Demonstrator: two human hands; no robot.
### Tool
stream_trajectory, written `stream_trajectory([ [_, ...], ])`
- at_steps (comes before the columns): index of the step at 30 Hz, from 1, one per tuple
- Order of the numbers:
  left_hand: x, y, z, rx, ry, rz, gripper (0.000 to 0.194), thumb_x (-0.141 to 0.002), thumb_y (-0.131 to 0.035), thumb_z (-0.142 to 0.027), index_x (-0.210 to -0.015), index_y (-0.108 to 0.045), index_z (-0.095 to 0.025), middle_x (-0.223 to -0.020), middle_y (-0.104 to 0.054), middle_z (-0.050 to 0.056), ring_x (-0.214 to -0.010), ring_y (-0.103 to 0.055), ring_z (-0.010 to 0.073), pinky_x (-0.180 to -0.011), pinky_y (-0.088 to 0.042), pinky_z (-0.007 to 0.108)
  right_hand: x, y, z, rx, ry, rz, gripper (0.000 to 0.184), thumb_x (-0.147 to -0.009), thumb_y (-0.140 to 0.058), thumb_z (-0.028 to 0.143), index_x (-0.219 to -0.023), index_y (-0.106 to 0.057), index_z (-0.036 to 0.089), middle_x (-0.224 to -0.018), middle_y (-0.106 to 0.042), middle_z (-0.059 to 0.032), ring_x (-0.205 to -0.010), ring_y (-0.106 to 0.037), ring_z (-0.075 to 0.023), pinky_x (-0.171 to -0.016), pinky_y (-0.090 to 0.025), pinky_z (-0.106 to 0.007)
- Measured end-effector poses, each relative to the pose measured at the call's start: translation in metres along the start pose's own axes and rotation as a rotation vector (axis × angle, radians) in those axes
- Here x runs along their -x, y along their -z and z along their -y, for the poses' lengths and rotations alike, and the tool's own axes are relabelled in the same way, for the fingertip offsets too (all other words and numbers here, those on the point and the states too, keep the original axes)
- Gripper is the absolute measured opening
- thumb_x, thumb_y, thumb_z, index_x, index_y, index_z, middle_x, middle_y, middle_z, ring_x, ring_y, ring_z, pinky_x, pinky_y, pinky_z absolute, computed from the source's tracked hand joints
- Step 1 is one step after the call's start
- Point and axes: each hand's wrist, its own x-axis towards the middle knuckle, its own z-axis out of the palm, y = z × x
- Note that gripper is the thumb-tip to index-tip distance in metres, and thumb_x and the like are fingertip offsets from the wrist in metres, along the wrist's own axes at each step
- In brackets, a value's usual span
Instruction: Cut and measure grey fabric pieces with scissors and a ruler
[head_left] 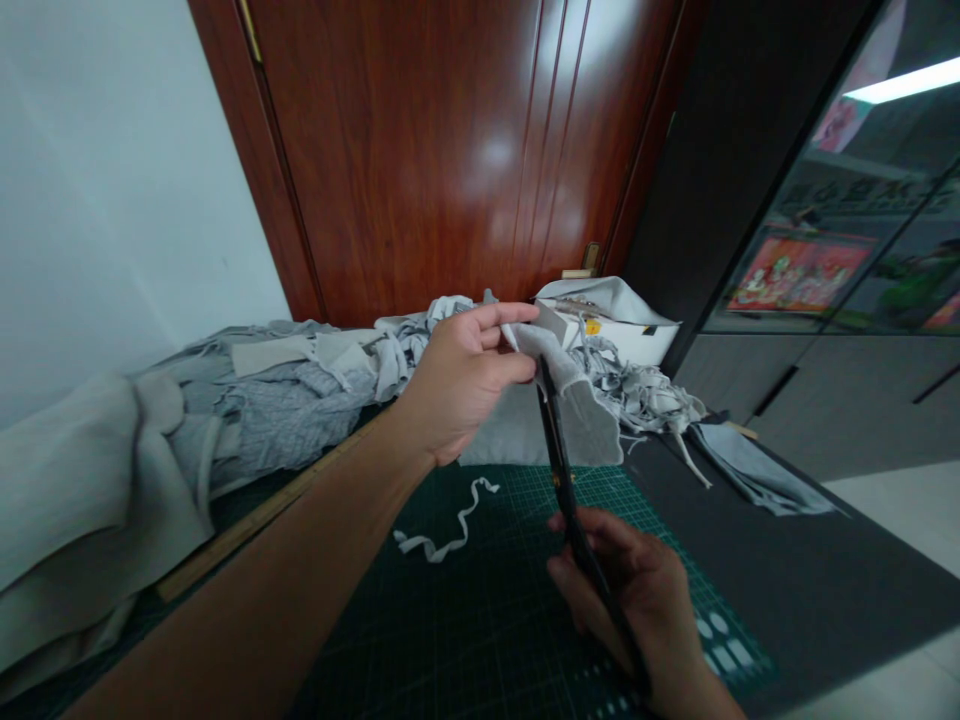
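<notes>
My left hand [472, 370] pinches the upper edge of a light grey piece of cloth [589, 410], lifting it off the green cutting mat [495, 600]. The rest of the cloth hangs down behind my fingers. My right hand [637, 590] grips a pair of dark scissors [562, 470], its fingers around the handles. The blades point up and away from me, and their tips are at the cloth's edge, close to my left fingertips. On the mat below my left hand lies a thin, curled fabric strip [456, 535].
Heaped grey fabric [277, 400] and a wooden ruler [262, 515] lie on the left. A white box [637, 340] stands at the back, beside tangled fabric strips [637, 390]. Folded grey cloth [757, 470] rests on the dark table [817, 570] at right. A wooden door [420, 150] rises behind.
</notes>
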Motion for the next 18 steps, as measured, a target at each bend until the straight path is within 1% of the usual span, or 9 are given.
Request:
stream_trajectory([
  [3, 0.0, 0.002, -0.003, -0.03, -0.003, 0.024, 0.052, -0.07, -0.072, 0.006, -0.12, -0.071, -0.011, -0.104, -0.078, 0.009, -0.09, -0.072, 0.0183, -0.091, -0.053, 0.035, 0.0, 0.0, 0.0, -0.009, -0.005, 0.005, 0.017, -0.09, -0.077, 0.032, -0.105, -0.076, 0.024, -0.061, -0.063, 0.0048, -0.043, -0.05, -0.0093, -0.038, -0.038, -0.02],
  [6, -0.001, 0.006, -0.009, -0.077, -0.015, 0.031, 0.056, -0.069, -0.073, 0.007, -0.122, -0.07, -0.01, -0.106, -0.078, 0.011, -0.093, -0.073, 0.0203, -0.091, -0.054, 0.035, 0.001, 0.0, 0.0, -0.028, -0.008, 0.017, 0.018, -0.091, -0.077, 0.033, -0.106, -0.076, 0.024, -0.062, -0.062, 0.0047, -0.043, -0.05, -0.0091, -0.038, -0.039, -0.02],
  [10, 0.001, 0.011, -0.016, -0.133, -0.03, 0.035, 0.065, -0.068, -0.075, 0.006, -0.131, -0.067, -0.009, -0.118, -0.077, 0.014, -0.1, -0.074, 0.024, -0.088, -0.057, 0.036, 0.001, -0.001, -0.001, -0.016, 0.021, 0.009, 0.017, -0.09, -0.076, 0.031, -0.105, -0.076, 0.024, -0.061, -0.06, 0.0054, -0.042, -0.049, -0.0086, -0.037, -0.036, -0.02],
  [13, 0.004, 0.013, -0.022, -0.17, -0.001, 0.064, 0.074, -0.068, -0.075, 0.007, -0.139, -0.063, -0.01, -0.128, -0.074, 0.016, -0.106, -0.074, 0.0271, -0.087, -0.058, 0.036, 0.002, -0.002, -0.002, 0.007, 0.037, 0.022, 0.017, -0.089, -0.076, 0.03, -0.105, -0.077, 0.024, -0.06, -0.06, 0.0057, -0.042, -0.049, -0.0088, -0.038, -0.036, -0.02],
  [16, 0.005, 0.015, -0.025, -0.183, 0.021, 0.083, 0.082, -0.067, -0.073, 0.008, -0.146, -0.058, -0.01, -0.131, -0.074, 0.018, -0.106, -0.075, 0.0294, -0.084, -0.06, 0.037, 0.003, -0.002, -0.001, 0.013, 0.046, 0.029, 0.018, -0.089, -0.077, 0.03, -0.105, -0.077, 0.024, -0.06, -0.059, 0.0061, -0.042, -0.049, -0.0085, -0.039, -0.035, -0.02],
  [18, 0.005, 0.016, -0.025, -0.197, 0.02, 0.097, 0.086, -0.067, -0.073, 0.008, -0.149, -0.056, -0.011, -0.129, -0.075, 0.018, -0.105, -0.076, 0.0301, -0.083, -0.061, 0.037, 0.003, -0.001, 0.001, 0.008, 0.041, 0.028, 0.018, -0.088, -0.077, 0.029, -0.105, -0.077, 0.024, -0.06, -0.057, 0.0065, -0.043, -0.048, -0.0084, -0.039, -0.034, -0.02],
])
